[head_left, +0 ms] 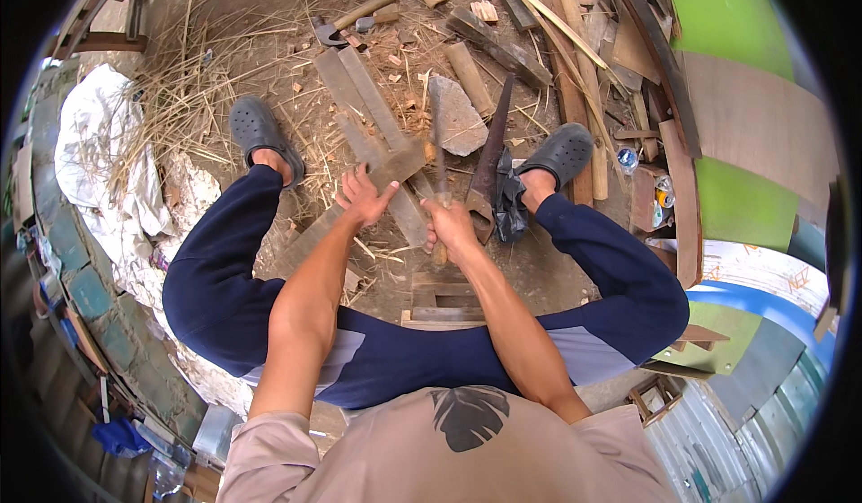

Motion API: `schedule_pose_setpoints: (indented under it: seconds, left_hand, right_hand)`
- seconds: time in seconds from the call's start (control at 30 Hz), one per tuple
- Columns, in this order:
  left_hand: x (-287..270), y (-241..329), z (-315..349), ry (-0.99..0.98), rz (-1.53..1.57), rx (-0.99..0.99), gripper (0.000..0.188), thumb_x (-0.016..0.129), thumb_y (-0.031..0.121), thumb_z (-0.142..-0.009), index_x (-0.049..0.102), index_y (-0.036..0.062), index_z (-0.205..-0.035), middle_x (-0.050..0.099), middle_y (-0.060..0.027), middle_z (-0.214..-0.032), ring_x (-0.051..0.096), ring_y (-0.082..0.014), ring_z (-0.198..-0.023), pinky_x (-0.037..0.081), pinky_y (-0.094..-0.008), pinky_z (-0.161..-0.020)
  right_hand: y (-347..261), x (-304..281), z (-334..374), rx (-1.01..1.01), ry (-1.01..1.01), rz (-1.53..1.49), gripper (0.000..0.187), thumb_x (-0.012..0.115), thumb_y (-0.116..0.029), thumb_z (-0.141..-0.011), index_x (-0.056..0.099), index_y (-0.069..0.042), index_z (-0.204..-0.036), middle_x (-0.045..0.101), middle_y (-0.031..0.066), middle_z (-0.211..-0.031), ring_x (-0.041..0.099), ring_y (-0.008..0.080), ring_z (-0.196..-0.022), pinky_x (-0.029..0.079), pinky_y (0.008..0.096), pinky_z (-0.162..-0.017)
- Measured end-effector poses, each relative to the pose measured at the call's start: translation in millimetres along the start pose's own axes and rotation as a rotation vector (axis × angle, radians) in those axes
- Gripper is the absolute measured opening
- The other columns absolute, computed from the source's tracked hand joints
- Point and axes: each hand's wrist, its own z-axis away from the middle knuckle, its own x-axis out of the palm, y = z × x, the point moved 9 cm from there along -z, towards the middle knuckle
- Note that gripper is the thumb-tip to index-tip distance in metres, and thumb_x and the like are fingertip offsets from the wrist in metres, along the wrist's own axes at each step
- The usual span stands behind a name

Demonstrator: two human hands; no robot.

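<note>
My left hand (pixel 364 200) grips a short wooden plank (pixel 398 164), thumb on one side and fingers across it. The plank lies slanted over two long grey-brown boards (pixel 373 99) on the ground. To its right, my right hand (pixel 452 227) is closed round the wooden handle of a narrow-bladed tool (pixel 440 166); its blade points away from me, and its exact kind is unclear. Beside that tool lies a handsaw (pixel 492 148) with a dark, rusty blade. Black plastic (pixel 512 205) is bunched at the saw's near end, next to my right shoe.
A rough stone block (pixel 456 115) lies beyond my hands. A hammer (pixel 329 32) rests farther off among straw and wood chips. Long timber pieces (pixel 570 72) line the right. A white sack (pixel 108 157) lies at left. A small wooden piece (pixel 444 301) sits between my legs.
</note>
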Motion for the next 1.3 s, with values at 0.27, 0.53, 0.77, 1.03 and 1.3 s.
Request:
schedule_pose_setpoints:
  seconds: [0.27, 0.53, 0.77, 1.03, 1.3]
  left_hand:
    - [-5, -7, 0, -0.001, -0.013, -0.022, 0.115, 0.046, 0.082, -0.082, -0.001, 0.0074, -0.157, -0.009, -0.0255, -0.162, -0.016, -0.0399, -0.150, -0.005, -0.0651, -0.113]
    - [-6, -7, -3, -0.025, -0.018, -0.034, 0.117, 0.047, 0.082, -0.081, -0.004, 0.0081, -0.157, -0.010, -0.0262, -0.162, -0.017, -0.0399, -0.150, -0.006, -0.0660, -0.113]
    - [-5, -3, -1, -0.038, -0.025, -0.033, 0.119, 0.048, 0.082, -0.081, -0.004, 0.0077, -0.157, -0.010, -0.0269, -0.162, -0.016, -0.0404, -0.150, -0.005, -0.0654, -0.114]
    - [-6, -8, -2, -0.038, -0.031, -0.035, 0.118, 0.047, 0.081, -0.081, -0.006, 0.0079, -0.157, -0.012, -0.0264, -0.162, -0.017, -0.0399, -0.150, -0.005, -0.0656, -0.114]
    - [-7, 2, 1, -0.039, -0.015, -0.028, 0.118, 0.049, 0.081, -0.081, -0.005, 0.0082, -0.157, -0.011, -0.0260, -0.162, -0.018, -0.0392, -0.150, -0.006, -0.0651, -0.114]
  right_hand:
    - [-69, -1, 59, -0.219, 0.035, -0.067, 0.021, 0.064, -0.022, -0.094, 0.053, -0.004, -0.094, 0.047, 0.0004, -0.063, 0.044, 0.0121, -0.046, 0.039, 0.0320, -0.043]
    - [-23, 14, 32, 0.091, -0.109, -0.130, 0.022, 0.064, -0.023, -0.094, 0.053, -0.004, -0.094, 0.046, -0.0008, -0.062, 0.044, 0.0115, -0.046, 0.039, 0.0294, -0.043]
    - [-56, -17, 49, -0.423, 0.227, 0.099, 0.025, 0.063, -0.026, -0.094, 0.055, -0.002, -0.093, 0.049, -0.0002, -0.057, 0.046, 0.0141, -0.042, 0.042, 0.0332, -0.042]
    - [-56, -7, 58, -0.106, -0.057, -0.184, 0.022, 0.064, -0.022, -0.093, 0.053, -0.005, -0.085, 0.047, 0.0005, -0.057, 0.046, 0.0124, -0.041, 0.040, 0.0309, -0.041]
    - [14, -1, 12, 0.137, -0.048, -0.174, 0.019, 0.062, -0.019, -0.091, 0.050, -0.006, -0.086, 0.050, 0.0012, -0.061, 0.047, 0.0121, -0.046, 0.041, 0.0330, -0.042]
